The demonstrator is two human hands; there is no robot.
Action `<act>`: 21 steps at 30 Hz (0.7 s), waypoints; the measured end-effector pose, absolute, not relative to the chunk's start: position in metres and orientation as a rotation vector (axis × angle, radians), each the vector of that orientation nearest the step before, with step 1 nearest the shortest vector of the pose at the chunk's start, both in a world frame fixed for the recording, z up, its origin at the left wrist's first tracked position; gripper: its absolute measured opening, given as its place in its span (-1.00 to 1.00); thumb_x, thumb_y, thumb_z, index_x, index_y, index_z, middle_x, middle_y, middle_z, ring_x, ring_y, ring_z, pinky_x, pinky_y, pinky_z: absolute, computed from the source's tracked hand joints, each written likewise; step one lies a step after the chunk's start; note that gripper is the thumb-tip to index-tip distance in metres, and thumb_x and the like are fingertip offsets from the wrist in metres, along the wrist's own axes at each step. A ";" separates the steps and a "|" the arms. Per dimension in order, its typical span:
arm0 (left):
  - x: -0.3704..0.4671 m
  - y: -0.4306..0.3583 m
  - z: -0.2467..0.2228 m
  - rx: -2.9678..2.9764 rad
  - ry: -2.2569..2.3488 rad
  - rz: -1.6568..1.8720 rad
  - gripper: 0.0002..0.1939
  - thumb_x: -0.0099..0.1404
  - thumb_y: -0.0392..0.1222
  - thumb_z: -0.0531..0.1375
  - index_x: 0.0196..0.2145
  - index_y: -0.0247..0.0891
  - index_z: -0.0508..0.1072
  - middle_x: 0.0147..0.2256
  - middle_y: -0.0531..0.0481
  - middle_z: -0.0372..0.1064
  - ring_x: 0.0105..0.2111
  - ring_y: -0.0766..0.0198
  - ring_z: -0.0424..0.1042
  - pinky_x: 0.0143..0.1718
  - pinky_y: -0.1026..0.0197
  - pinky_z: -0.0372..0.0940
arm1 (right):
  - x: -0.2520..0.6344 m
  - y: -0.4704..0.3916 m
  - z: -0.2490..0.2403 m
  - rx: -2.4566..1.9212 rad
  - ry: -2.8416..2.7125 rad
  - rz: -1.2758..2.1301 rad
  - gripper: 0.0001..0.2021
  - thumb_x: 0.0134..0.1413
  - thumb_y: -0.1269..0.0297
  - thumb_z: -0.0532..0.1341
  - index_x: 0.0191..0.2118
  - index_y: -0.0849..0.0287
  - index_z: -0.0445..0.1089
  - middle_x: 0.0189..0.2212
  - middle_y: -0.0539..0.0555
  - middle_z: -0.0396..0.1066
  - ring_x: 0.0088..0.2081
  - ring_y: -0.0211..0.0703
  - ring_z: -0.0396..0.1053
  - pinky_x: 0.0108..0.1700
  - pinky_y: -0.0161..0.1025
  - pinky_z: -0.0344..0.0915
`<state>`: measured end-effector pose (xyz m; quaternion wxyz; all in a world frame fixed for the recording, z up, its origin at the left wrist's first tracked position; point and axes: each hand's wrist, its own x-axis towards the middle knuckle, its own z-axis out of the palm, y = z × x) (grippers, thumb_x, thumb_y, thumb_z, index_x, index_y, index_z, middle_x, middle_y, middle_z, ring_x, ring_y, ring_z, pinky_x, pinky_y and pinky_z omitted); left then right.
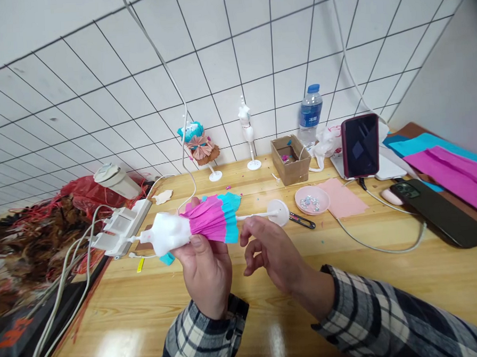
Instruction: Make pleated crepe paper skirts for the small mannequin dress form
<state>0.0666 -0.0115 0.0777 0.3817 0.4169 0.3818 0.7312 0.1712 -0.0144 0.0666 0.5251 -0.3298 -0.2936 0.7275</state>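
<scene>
A small white dress form [167,234] lies sideways across my left hand [205,271], whose fingers wrap round its waist. It wears a pleated crepe-paper skirt [208,218], magenta above with a turquoise hem. The form's stand rod and round white base [278,212] point to the right. My right hand [272,251] hovers just right of the skirt's hem, fingers curled and apart, with nothing visible in them. Beside the base lies a dark utility knife [302,220]. Part of the skirt is hidden behind my left thumb.
Along the tiled wall stand a dressed form [200,146], a bare form [246,126], a cardboard box [290,162] and a water bottle [310,113]. Rightward are a pink dish [312,200] of beads, phones [440,213] and coloured paper [454,172]. A power strip [123,227] lies left.
</scene>
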 end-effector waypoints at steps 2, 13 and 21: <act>0.066 -0.011 0.079 1.093 0.948 1.872 -0.47 0.42 -0.13 0.06 0.27 0.14 -0.02 0.33 -0.07 -0.02 0.30 0.18 0.06 0.18 0.03 0.23 | 0.172 -0.013 0.067 -0.769 -0.635 1.793 -0.67 0.04 -0.05 0.26 -0.31 0.14 0.34 -0.40 -0.08 0.33 -0.67 -0.43 0.26 -0.66 -0.35 0.37; 0.062 -0.009 0.064 1.299 1.075 1.862 -0.36 0.32 -0.07 0.20 0.26 -0.01 0.03 0.30 -0.12 0.08 0.32 0.17 -0.01 0.34 0.01 -0.14 | 0.174 -0.009 0.063 -0.698 -0.446 1.939 -0.66 -0.24 0.19 0.47 -0.35 0.16 0.38 -0.49 -0.12 0.36 -0.49 -0.40 0.30 -0.49 -0.44 0.29; 0.055 -0.003 0.068 1.213 0.912 1.812 -0.41 0.38 -0.07 0.12 0.28 0.08 -0.01 0.27 -0.12 0.13 0.25 0.16 0.17 0.24 -0.01 0.14 | 0.173 -0.010 0.065 -0.700 -0.577 1.864 -0.59 -0.23 0.26 0.44 -0.19 0.09 0.35 -0.41 -0.10 0.39 -0.43 -0.35 0.29 -0.50 -0.44 0.18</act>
